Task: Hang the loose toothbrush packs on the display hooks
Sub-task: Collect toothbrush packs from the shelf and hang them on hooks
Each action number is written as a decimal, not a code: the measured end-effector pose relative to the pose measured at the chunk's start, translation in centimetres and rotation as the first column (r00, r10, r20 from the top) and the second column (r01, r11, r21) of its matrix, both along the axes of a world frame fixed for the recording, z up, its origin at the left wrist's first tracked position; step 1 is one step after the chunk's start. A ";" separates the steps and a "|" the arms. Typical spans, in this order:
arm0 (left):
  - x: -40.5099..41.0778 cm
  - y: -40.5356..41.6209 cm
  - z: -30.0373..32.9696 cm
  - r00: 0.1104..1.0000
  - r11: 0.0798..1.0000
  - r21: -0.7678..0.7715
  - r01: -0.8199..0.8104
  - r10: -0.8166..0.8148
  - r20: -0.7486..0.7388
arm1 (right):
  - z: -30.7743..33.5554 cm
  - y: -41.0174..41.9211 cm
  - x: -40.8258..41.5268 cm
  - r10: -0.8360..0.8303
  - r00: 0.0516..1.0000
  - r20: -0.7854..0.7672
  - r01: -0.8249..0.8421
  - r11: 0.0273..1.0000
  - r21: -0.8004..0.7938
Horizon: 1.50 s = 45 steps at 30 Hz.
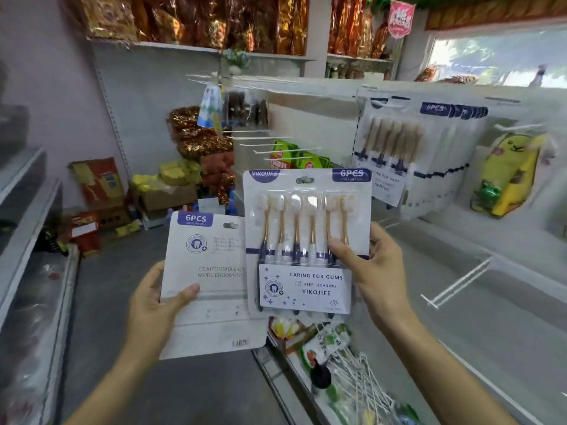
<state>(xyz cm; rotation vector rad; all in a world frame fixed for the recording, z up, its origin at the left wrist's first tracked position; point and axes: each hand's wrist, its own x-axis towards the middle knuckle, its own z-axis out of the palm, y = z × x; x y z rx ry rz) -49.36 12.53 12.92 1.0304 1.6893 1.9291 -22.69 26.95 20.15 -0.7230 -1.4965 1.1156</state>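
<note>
I hold two toothbrush packs, one in each hand, both upright with their long axis running top to bottom and their hang holes at the top. My left hand [153,308] grips the back-facing pack [208,286] at its lower left edge, thumb curled over the front and the other fingers hidden behind the card. This pack shows its printed back, with a purple "6PCS" label at the top and a barcode near the bottom right corner. My right hand [371,271] pinches the front-facing pack [306,240] at its right edge, thumb pressed on the clear blister near the brush handles, the rest of the fingers behind. It overlaps the right edge of the other pack. I count six brushes inside it, standing side by side, bristle heads up and dark handle ends down, above a white label reading "CARING FOR GUMS".

Both packs are in the air in front of me, above the aisle floor [171,378] and the edge of a lower shelf [460,348]. Ahead on the right, a thick bunch of hung packs [423,154] of the same kind already sits on the display wall, too tightly stacked to count. Left of them, about five bare white hooks [276,145] stick out in a stepped row. A yellow toy pack [512,176] hangs on the far right. Below my right hand lies a loose pile of white hooks [362,384].
</note>
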 end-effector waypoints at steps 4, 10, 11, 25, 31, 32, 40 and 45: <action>-2.4 5.0 0.1 0.998 0.998 -0.012 0.059 -0.059 0.017 | 1.4 3.8 -1.0 -0.100 0.993 -0.062 0.102 0.995 0.023; -5.5 12.4 -0.5 0.977 0.977 -0.027 0.211 -0.210 0.019 | 4.2 8.1 -1.8 -0.299 0.950 -0.094 0.307 0.947 0.090; -6.2 13.8 -0.6 0.970 0.970 -0.032 0.241 -0.241 0.019 | 4.5 8.7 -2.0 -0.326 0.938 -0.114 0.337 0.937 0.092; -14.4 29.5 -0.8 0.779 0.776 -0.070 0.627 -0.626 0.034 | 6.1 12.3 -6.8 -0.702 0.682 -0.204 0.726 0.683 0.078; -15.1 32.5 -0.9 0.699 0.696 -0.073 0.714 -0.715 0.010 | 5.9 13.4 -6.9 -0.775 0.606 -0.178 0.792 0.608 0.050; -15.1 32.9 -1.0 0.685 0.683 -0.074 0.727 -0.728 0.012 | 5.9 13.7 -6.8 -0.785 0.596 -0.168 0.800 0.598 0.049; -14.1 34.1 -1.5 0.639 0.636 -0.059 0.769 -0.764 0.088 | 6.5 17.3 -4.9 -0.831 0.541 -0.130 0.837 0.547 -0.005; -13.8 34.2 -2.0 0.640 0.638 -0.053 0.768 -0.761 0.110 | 6.0 19.0 -3.8 -0.858 0.510 -0.066 0.858 0.512 -0.029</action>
